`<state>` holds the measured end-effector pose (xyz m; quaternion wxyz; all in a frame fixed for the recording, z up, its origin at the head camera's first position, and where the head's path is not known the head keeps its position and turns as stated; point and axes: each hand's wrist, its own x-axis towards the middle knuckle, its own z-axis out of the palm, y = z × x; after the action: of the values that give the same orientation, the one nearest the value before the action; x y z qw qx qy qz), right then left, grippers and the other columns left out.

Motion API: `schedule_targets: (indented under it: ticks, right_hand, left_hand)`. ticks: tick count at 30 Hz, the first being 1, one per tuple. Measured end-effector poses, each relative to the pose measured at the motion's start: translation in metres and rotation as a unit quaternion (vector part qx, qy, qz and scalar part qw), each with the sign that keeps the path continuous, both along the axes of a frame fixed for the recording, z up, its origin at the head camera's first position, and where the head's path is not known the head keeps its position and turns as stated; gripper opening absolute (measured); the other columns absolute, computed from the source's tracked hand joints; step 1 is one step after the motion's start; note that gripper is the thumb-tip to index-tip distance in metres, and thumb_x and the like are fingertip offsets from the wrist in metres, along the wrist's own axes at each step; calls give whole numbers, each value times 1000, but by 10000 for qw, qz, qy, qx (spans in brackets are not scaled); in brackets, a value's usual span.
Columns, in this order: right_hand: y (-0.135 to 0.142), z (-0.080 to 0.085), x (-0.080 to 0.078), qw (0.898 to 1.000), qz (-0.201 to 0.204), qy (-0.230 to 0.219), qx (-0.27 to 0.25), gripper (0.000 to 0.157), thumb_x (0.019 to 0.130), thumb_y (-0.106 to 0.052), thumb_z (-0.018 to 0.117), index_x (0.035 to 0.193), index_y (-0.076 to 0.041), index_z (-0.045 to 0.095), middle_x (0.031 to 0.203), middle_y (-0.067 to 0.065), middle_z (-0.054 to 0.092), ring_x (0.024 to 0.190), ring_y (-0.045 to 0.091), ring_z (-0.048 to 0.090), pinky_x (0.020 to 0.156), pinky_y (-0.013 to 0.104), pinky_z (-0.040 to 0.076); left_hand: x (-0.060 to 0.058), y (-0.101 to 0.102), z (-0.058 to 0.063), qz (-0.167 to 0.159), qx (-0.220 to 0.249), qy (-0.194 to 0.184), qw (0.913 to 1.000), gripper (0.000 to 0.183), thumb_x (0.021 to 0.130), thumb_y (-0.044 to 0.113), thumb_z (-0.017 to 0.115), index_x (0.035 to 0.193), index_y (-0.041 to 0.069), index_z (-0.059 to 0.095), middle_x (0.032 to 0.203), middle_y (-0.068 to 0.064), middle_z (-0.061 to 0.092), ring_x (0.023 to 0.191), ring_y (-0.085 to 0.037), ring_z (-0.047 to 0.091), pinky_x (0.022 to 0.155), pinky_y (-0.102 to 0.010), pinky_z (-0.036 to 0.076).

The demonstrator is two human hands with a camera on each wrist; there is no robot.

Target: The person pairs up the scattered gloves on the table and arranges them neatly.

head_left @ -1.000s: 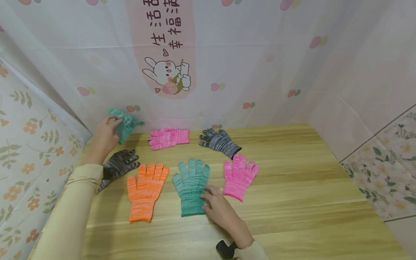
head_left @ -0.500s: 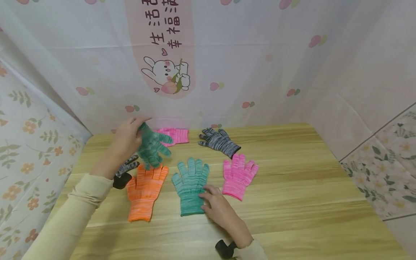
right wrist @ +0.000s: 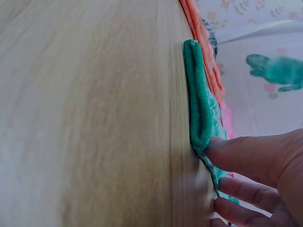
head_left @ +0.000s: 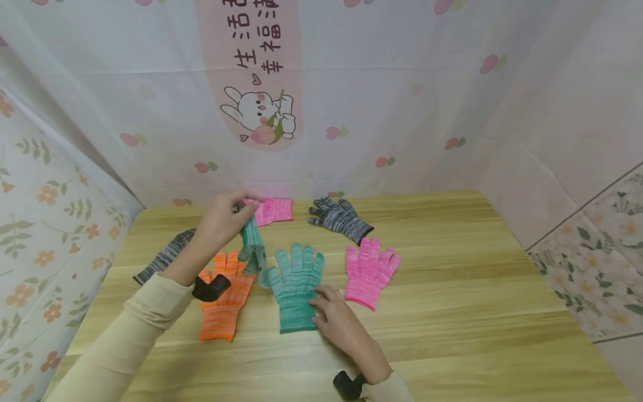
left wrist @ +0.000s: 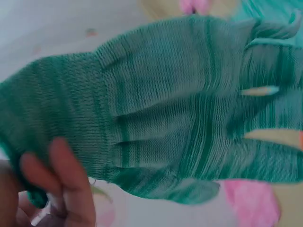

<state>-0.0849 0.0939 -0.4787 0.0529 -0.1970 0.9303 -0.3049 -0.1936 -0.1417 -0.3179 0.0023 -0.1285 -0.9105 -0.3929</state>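
Note:
My left hand pinches a green knitted glove by its cuff. In the head view that glove hangs fingers down, its tips overlapping the thumb of a second green glove. This second glove lies flat on the table, fingers pointing to the back. Along its right edge, near the cuff, my right hand rests with thumb and fingertips touching the knit. An orange glove lies to the left, partly covered by the left wrist's black camera. Behind the left hand is a pink glove, its fingers hidden.
A second pink glove lies right of the flat green one, fingers to the back. Further back is a grey-black glove. Another grey glove at the left is partly behind my left forearm. A printed curtain hangs behind the wooden table.
My left hand has carried the green glove from the back left, rightward and toward the flat green glove; the held glove now hangs down. My right hand has stayed in place.

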Motion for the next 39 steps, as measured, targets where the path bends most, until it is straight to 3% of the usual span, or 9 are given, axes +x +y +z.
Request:
schedule_targets:
  ticks: [3,6,8,10,17,24,27,32,39]
  right_hand:
    - [0,0,0,10000,-1,-7,-9,32,85,-12,66,115,-2,64,133,14,47,122,30,44,95,41,47]
    - [0,1,0,10000,8,-12,-17,33,85,-12,66,115,-2,64,133,14,47,123,30,44,96,41,46]
    - [0,1,0,10000,6,-17,-26,33,85,-12,66,116,-2,64,133,14,47,123,31,44,96,41,46]
    - [1,1,0,10000,1,-23,-29,32,85,-12,66,116,-2,64,133,14,47,123,31,43,96,41,46]
    - [0,1,0,10000,-9,-16,-19,33,85,-12,66,116,-2,63,134,14,47,123,30,43,97,41,46]
    - [-1,1,0,10000,-10,-23,-28,32,86,-13,65,116,-2,63,134,14,47,123,30,43,97,41,45]
    - [0,0,0,10000,3,-20,-50,32,85,-12,65,116,-1,63,134,14,47,123,30,44,97,41,46]
    - [0,-1,1,10000,-2,59,-59,32,85,-11,65,115,-1,64,132,15,48,121,31,45,96,42,46]
    - [-1,0,1,9999,-79,94,-109,39,84,-10,67,121,0,60,133,15,47,117,28,47,95,40,47]
  left_hand:
    - [-1,5,-3,-95,1071,-787,9911,29,95,19,52,120,6,61,85,-9,55,56,-11,61,61,-25,56]
    - [0,9,-9,-120,2170,-1584,9632,32,95,14,52,123,-2,55,94,-7,58,71,-7,66,78,-28,56]
    - [2,14,-15,-131,2567,-1831,9489,34,96,13,50,124,-5,53,100,-7,59,79,-5,67,86,-28,53]
    - [6,18,-22,-146,2782,-1954,9403,35,97,13,49,127,-4,51,110,-10,59,89,-6,67,94,-32,49]
    - [13,33,-44,-93,2860,-1960,9379,38,99,13,43,135,4,47,141,-16,44,126,-33,46,106,-46,36]
    - [18,35,-50,-332,3056,-1824,9339,38,98,15,43,136,8,48,145,-9,40,130,-34,40,110,-49,30]
    - [32,33,-61,-597,3061,-1920,9305,39,97,17,46,135,8,50,145,-7,40,133,-30,37,110,-51,29]
    - [64,29,-91,-831,2829,-2499,9223,38,97,21,46,133,12,52,147,-5,38,138,-27,29,111,-53,23]
    - [102,26,-121,-884,2514,-2817,9218,36,97,12,45,130,1,53,141,-19,43,126,-35,45,101,-42,43]
